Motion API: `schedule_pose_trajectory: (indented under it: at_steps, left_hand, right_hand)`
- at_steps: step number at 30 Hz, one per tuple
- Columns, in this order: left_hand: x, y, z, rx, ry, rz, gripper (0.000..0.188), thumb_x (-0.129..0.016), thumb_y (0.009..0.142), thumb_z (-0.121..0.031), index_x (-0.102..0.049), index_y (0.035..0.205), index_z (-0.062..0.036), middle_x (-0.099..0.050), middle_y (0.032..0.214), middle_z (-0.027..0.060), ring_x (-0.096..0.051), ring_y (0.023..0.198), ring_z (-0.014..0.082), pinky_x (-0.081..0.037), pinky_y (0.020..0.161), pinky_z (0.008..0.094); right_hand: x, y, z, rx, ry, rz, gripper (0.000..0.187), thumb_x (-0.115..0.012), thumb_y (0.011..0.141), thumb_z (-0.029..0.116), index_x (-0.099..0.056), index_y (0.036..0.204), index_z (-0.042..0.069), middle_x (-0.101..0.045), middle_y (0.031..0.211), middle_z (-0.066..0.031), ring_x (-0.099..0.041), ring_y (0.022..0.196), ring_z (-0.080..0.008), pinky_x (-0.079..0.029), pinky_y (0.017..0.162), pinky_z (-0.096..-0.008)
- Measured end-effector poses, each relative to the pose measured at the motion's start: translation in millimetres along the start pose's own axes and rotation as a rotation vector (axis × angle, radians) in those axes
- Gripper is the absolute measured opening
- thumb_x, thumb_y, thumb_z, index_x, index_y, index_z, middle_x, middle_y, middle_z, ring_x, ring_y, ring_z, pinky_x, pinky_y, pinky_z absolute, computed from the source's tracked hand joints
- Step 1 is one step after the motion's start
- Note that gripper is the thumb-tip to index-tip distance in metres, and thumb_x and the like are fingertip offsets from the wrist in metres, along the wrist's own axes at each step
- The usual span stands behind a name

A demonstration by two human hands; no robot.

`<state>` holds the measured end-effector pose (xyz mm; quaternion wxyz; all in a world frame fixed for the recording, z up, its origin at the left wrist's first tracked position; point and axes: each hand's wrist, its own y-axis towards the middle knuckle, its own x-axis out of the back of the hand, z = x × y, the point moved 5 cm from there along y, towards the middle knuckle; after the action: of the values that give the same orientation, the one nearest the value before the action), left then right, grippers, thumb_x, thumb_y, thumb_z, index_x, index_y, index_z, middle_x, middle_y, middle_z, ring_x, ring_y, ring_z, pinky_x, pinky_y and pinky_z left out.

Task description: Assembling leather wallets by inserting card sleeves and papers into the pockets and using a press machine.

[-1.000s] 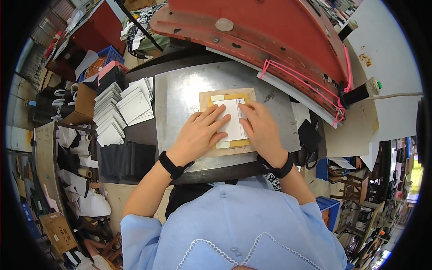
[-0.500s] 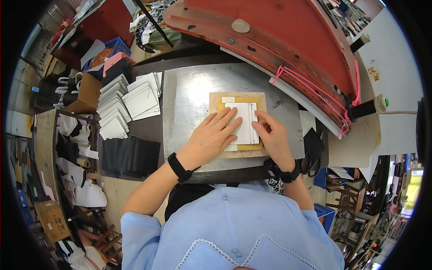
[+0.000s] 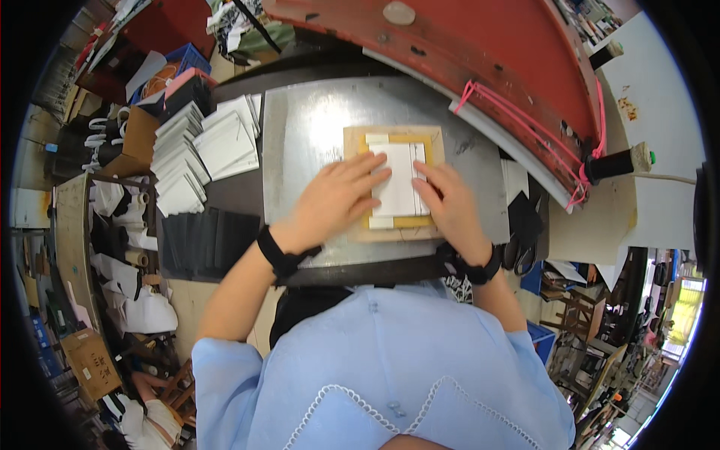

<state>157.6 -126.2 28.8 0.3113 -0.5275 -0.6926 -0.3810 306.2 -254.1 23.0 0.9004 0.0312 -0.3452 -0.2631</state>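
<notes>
A white rectangular panel [image 3: 400, 187] with dark lines near its right edge lies on a yellow pad [image 3: 409, 223] set on a pale, wood-coloured board [image 3: 435, 133]. My left hand [image 3: 330, 196] is open and somewhat blurred, its outstretched fingertips resting at the panel's left edge. On the other side, my right hand [image 3: 450, 201] touches the panel's right edge with its fingertips, fingers apart and gripping nothing. Small off-white blocks or strips [image 3: 378, 139] sit at the top left and lower left of the pad. Beneath the board is a shiny metal plate [image 3: 304, 142].
Left of the plate are overlapping white cards [image 3: 226, 142] and a row of dark sheets [image 3: 211, 241]. A big red machine arm [image 3: 495, 45] with pink cord [image 3: 510, 127] leans over the far right. Scissors [image 3: 523, 259] and a black scrap [image 3: 525, 219] lie right of the plate.
My left hand has slid left off the panel's middle to its edge. My right fingers now reach slightly over the right edge. The whole view has shifted slightly.
</notes>
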Motion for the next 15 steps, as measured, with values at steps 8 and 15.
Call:
schedule_pose_trajectory:
  at_steps: [8, 15]
  left_hand:
    - [1, 0, 5, -0.004, -0.046, 0.016, 0.046, -0.065, 0.090, -0.018, -0.056, 0.134, -0.0084, -0.047, 0.146, 0.0117, -0.042, 0.136, 0.0297, -0.035, 0.108, 0.0415]
    - [1, 1, -2, -0.004, 0.020, -0.030, 0.050, -0.070, 0.087, -0.025, -0.057, 0.131, -0.0063, -0.050, 0.143, 0.0126, -0.045, 0.132, 0.0304, -0.037, 0.106, 0.0413]
  right_hand:
    - [-2, -1, 4, -0.061, 0.004, 0.039, 0.042, -0.075, 0.082, 0.023, -0.066, 0.115, -0.002, -0.052, 0.082, -0.0091, -0.051, 0.071, -0.0218, -0.043, 0.065, -0.0330]
    - [-2, -2, 7, -0.026, -0.083, 0.040, 0.039, -0.074, 0.082, 0.022, -0.067, 0.114, -0.001, -0.054, 0.086, -0.0107, -0.053, 0.079, -0.0263, -0.044, 0.071, -0.0371]
